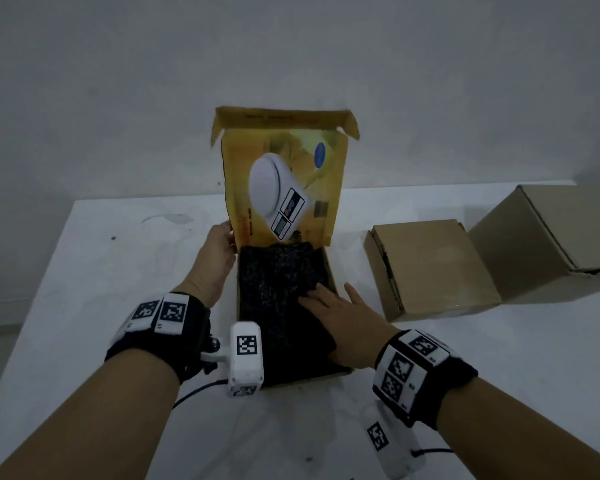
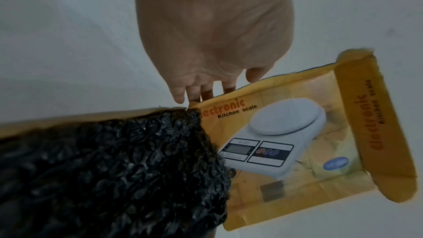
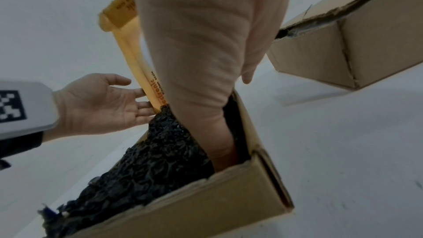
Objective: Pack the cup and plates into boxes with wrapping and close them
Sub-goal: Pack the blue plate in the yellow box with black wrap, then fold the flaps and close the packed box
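An open cardboard box [image 1: 332,271] sits mid-table, its yellow lid [image 1: 281,188] with a printed kitchen scale standing upright. Black bubble wrap [image 1: 274,282] fills the box and hides whatever lies under it; no cup or plate shows. My left hand [image 1: 226,237] is at the lid's left edge near the hinge, fingers [image 2: 206,95] straight and reaching behind the lid [image 2: 297,133]. My right hand [image 1: 329,306] presses flat on the wrap at the box's right side. In the right wrist view its fingers [image 3: 219,147] go down between the wrap [image 3: 160,160] and the box wall [image 3: 206,205].
Two plain brown boxes stand to the right on the white table [image 1: 84,271]: a smaller shut one [image 1: 430,268] and a bigger one [image 1: 551,237] behind it, its lid seam slightly gaping [image 3: 343,15]. A grey wall rises behind the table.
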`<state>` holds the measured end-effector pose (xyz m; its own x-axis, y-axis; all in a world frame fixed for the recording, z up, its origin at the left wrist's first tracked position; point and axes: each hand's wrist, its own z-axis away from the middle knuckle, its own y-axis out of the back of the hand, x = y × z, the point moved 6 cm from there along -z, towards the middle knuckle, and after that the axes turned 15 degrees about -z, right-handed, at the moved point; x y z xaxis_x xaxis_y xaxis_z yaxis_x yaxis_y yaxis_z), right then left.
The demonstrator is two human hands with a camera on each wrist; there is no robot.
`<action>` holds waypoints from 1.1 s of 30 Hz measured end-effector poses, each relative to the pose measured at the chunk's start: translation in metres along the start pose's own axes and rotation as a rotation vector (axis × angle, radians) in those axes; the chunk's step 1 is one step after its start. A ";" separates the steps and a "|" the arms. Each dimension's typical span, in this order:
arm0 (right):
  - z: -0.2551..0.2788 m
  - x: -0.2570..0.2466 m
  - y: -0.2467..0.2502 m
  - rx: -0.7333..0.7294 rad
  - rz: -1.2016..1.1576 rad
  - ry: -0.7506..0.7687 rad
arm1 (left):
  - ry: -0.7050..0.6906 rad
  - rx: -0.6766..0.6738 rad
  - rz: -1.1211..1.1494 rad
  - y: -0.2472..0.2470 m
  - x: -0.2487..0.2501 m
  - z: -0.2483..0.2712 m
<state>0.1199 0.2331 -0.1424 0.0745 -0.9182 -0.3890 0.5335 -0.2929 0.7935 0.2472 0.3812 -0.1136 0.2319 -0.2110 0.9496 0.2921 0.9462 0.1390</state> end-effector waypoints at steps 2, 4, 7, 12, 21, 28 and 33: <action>0.002 0.000 0.001 0.034 -0.081 -0.009 | -0.012 -0.010 0.000 0.000 0.000 0.005; 0.004 0.003 0.001 0.065 -0.106 -0.013 | -0.008 -0.039 0.020 0.000 -0.003 0.008; 0.007 0.008 -0.001 0.113 -0.039 0.007 | 0.005 -0.122 0.030 -0.001 -0.002 0.014; 0.015 0.009 0.001 0.225 0.015 0.064 | 0.007 -0.186 0.016 -0.003 0.005 0.019; 0.013 0.048 0.044 0.679 -0.955 -0.129 | 0.048 -0.173 0.012 -0.002 0.003 0.022; -0.005 0.039 0.061 0.505 -1.690 -0.169 | 0.047 -0.165 -0.006 0.000 -0.001 0.026; -0.001 0.043 0.053 0.407 -1.678 -0.215 | 0.108 -0.251 -0.206 0.005 -0.027 0.029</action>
<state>0.1523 0.1789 -0.1179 -0.4134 0.4219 -0.8069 -0.3238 -0.8964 -0.3028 0.2158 0.3991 -0.1304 0.2373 -0.4292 0.8715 0.5593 0.7939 0.2387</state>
